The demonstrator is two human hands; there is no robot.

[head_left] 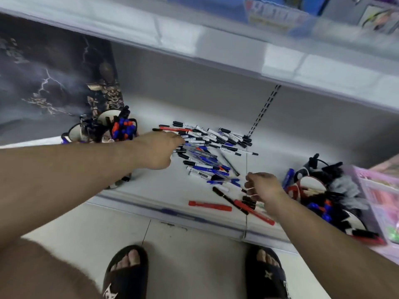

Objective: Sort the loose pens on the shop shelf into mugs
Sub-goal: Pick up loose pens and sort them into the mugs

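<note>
Left hand (pixel 158 151) fingers hidden in pen pile (pixel 207 147), grip unclear; right hand (pixel 262 187) curled, seemingly empty, near shelf edge (pixel 172 212), bare shelf behind

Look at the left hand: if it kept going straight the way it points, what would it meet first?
Probably the pile of loose pens; the left hand already reaches its near edge, though depth is unclear.

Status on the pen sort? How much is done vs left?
Partly done. Done: the mug at left already holds blue and red pens, and the mugs at right hold some too. In hand: the left hand reaches into the heap of loose black, blue and white pens; the right hand hovers near the red pens at the shelf edge. Left: most of the heap.
</note>
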